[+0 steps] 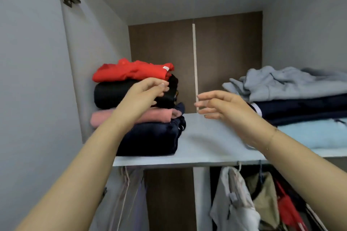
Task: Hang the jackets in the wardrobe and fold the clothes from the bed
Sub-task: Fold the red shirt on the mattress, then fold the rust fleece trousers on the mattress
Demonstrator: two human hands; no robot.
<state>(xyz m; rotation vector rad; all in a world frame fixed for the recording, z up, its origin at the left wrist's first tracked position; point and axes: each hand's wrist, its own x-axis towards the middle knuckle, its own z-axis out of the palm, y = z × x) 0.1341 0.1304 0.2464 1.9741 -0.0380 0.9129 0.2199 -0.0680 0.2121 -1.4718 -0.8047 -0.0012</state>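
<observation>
Wardrobe shelf [206, 137] | folded stack [137, 107] at its left end | left hand [142, 93] fingertips loosely curled against black layer, grasping nothing | right hand [223, 107] released, beside stack | judgement: square edges gently, don't topple the stack

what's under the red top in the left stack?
Under the red top: a black garment, then a pink one, then a dark navy one on the shelf. The left hand and forearm cover part of each.
</observation>
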